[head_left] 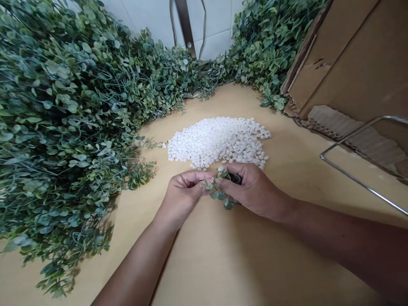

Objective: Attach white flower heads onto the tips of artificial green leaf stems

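Note:
A short sprig of small green artificial leaves (219,194) is held just in front of the heap of white pieces. My right hand (259,191) grips it, thumb on top and fingers curled behind. From the other side, my left hand (183,193) pinches the sprig's left end between thumb and fingertips. Whether a small white piece is also in that pinch is hidden. Beyond both hands lies the heap of small, white, bead-like pieces (213,142), loose on the tan tabletop (204,263).
Large bunches of the same foliage (73,110) fill the left side, with more greenery (270,46) at the back right. A cardboard box (357,63) and a bent metal rod (353,180) stand on the right. A tiled wall (213,21) is behind.

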A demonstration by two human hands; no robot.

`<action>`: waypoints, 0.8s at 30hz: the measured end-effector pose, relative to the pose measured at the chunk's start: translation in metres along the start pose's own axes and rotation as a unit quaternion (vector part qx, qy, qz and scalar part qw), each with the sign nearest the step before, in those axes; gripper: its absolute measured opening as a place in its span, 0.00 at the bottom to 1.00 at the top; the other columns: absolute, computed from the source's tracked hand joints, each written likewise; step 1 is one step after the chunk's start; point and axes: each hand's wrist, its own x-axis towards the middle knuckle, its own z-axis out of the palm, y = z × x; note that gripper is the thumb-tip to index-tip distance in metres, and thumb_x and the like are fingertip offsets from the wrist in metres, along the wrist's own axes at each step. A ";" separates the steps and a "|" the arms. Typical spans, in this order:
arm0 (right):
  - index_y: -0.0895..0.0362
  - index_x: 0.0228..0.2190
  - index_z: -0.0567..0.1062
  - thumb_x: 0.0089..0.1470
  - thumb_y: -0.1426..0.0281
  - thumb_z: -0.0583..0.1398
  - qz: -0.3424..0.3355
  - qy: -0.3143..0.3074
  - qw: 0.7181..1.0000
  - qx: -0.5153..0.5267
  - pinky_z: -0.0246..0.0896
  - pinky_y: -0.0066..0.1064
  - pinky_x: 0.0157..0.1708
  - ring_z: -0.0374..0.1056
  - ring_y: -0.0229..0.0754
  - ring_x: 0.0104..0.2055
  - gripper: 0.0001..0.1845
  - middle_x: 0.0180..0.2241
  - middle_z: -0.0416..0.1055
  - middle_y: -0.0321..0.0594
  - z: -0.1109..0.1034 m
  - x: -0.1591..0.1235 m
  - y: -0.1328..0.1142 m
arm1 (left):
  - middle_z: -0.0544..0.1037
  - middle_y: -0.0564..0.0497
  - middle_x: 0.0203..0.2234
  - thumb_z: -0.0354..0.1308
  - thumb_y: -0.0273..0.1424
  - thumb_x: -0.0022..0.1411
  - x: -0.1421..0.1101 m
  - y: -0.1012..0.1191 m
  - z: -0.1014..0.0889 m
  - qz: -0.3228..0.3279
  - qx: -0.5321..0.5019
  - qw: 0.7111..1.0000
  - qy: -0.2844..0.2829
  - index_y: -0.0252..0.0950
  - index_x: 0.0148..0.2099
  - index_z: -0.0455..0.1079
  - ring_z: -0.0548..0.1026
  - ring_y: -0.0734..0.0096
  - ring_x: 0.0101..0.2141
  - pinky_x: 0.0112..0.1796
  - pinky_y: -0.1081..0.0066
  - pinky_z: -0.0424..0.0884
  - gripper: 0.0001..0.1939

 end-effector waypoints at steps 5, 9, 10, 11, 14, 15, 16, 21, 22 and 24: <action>0.64 0.25 0.70 0.49 0.63 0.56 0.009 0.015 1.000 -0.016 0.53 0.19 0.21 0.57 0.26 0.22 0.14 0.20 0.62 0.33 0.002 0.000 -0.001 | 0.75 0.53 0.17 0.73 0.33 0.31 0.001 0.000 0.004 0.015 0.021 1.000 0.004 0.32 0.24 0.75 0.69 0.78 0.20 0.25 0.76 0.68 0.15; 0.63 0.27 0.69 0.50 0.64 0.54 0.004 0.012 1.000 -0.017 0.55 0.19 0.24 0.57 0.26 0.24 0.13 0.23 0.63 0.34 0.003 0.000 -0.002 | 0.76 0.52 0.20 0.72 0.36 0.35 -0.004 0.002 -0.001 0.027 0.008 1.000 0.003 0.32 0.29 0.75 0.71 0.78 0.21 0.26 0.76 0.70 0.17; 0.63 0.27 0.69 0.51 0.64 0.54 0.006 0.014 1.000 -0.017 0.55 0.19 0.24 0.57 0.26 0.25 0.13 0.23 0.63 0.34 0.003 0.001 -0.002 | 0.77 0.52 0.21 0.71 0.37 0.37 -0.005 0.004 -0.004 0.036 0.014 0.999 0.013 0.33 0.30 0.76 0.71 0.77 0.22 0.27 0.76 0.70 0.17; 0.63 0.27 0.68 0.51 0.65 0.54 0.009 0.018 1.000 -0.018 0.54 0.19 0.23 0.56 0.26 0.24 0.12 0.22 0.62 0.33 0.003 0.001 -0.002 | 0.78 0.51 0.24 0.70 0.37 0.39 -0.007 0.006 -0.007 0.047 0.022 0.998 0.025 0.33 0.32 0.76 0.72 0.76 0.24 0.27 0.76 0.71 0.17; 0.62 0.24 0.65 0.50 0.66 0.54 0.020 0.037 0.999 -0.028 0.52 0.19 0.22 0.53 0.26 0.23 0.11 0.20 0.58 0.32 0.003 0.002 -0.001 | 0.77 0.50 0.25 0.69 0.38 0.41 -0.014 0.014 -0.015 0.071 0.059 0.995 0.035 0.33 0.32 0.76 0.73 0.75 0.25 0.25 0.77 0.70 0.16; 0.62 0.23 0.64 0.50 0.66 0.54 0.020 0.040 0.998 -0.031 0.51 0.19 0.22 0.53 0.26 0.23 0.11 0.20 0.57 0.31 0.003 0.002 -0.001 | 0.77 0.51 0.23 0.69 0.38 0.41 -0.016 0.016 -0.016 0.076 0.071 0.994 0.026 0.33 0.31 0.76 0.72 0.76 0.23 0.24 0.77 0.69 0.16; 0.61 0.23 0.64 0.50 0.66 0.55 0.017 0.040 0.998 -0.035 0.51 0.19 0.22 0.52 0.26 0.23 0.11 0.20 0.57 0.31 0.002 0.002 -0.001 | 0.76 0.51 0.21 0.70 0.37 0.40 -0.017 0.017 -0.016 0.079 0.081 0.994 0.014 0.33 0.31 0.76 0.71 0.77 0.22 0.23 0.78 0.68 0.15; 0.61 0.25 0.65 0.49 0.63 0.56 0.005 0.000 1.000 -0.008 0.50 0.20 0.23 0.52 0.26 0.23 0.13 0.21 0.57 0.31 -0.001 -0.004 -0.007 | 0.72 0.54 0.17 0.69 0.33 0.43 -0.016 0.008 -0.008 0.091 0.083 0.992 -0.010 0.33 0.29 0.74 0.67 0.80 0.19 0.22 0.79 0.64 0.11; 0.61 0.26 0.65 0.48 0.62 0.56 0.002 -0.018 1.000 -0.001 0.50 0.20 0.23 0.52 0.26 0.23 0.13 0.21 0.57 0.31 -0.001 -0.005 -0.008 | 0.73 0.54 0.17 0.69 0.33 0.43 -0.015 0.006 -0.007 0.091 0.080 0.993 -0.005 0.33 0.28 0.74 0.67 0.80 0.19 0.22 0.79 0.64 0.11; 0.61 0.25 0.66 0.45 0.63 0.58 -0.019 -0.044 0.999 -0.019 0.51 0.20 0.24 0.53 0.26 0.24 0.13 0.21 0.58 0.32 0.001 -0.007 -0.011 | 0.73 0.54 0.18 0.69 0.33 0.43 -0.012 0.003 -0.009 0.090 0.074 0.993 0.012 0.33 0.28 0.74 0.67 0.80 0.19 0.23 0.78 0.63 0.11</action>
